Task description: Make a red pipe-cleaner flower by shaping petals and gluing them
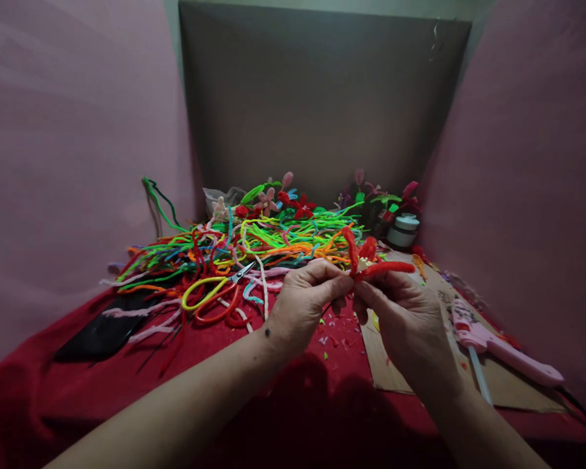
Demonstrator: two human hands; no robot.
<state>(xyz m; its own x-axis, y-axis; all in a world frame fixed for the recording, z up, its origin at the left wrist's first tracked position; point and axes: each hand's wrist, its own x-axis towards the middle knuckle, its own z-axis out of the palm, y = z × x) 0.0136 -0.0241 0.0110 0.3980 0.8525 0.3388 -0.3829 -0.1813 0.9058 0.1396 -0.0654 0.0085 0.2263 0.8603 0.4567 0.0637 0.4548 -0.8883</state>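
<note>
A red fuzzy flower [385, 268] with a pale yellow centre is held up between my two hands, above the table. My left hand [307, 299] pinches the flower's base between thumb and fingers from the left. From the right, my right hand [405, 319] grips the same base, its thumb close to the left thumb and its fingers behind the lower red petal. The fingertips meet just under the flower's centre, and they partly hide the base.
Scissors [205, 293] with yellow and red handles lie by a large pile of coloured pipe cleaners [283, 234]. A black phone-like slab [100, 332] is at left. Cardboard [393, 371] and a pink glue gun [508, 355] lie at right; a white-lidded jar [404, 228] stands behind.
</note>
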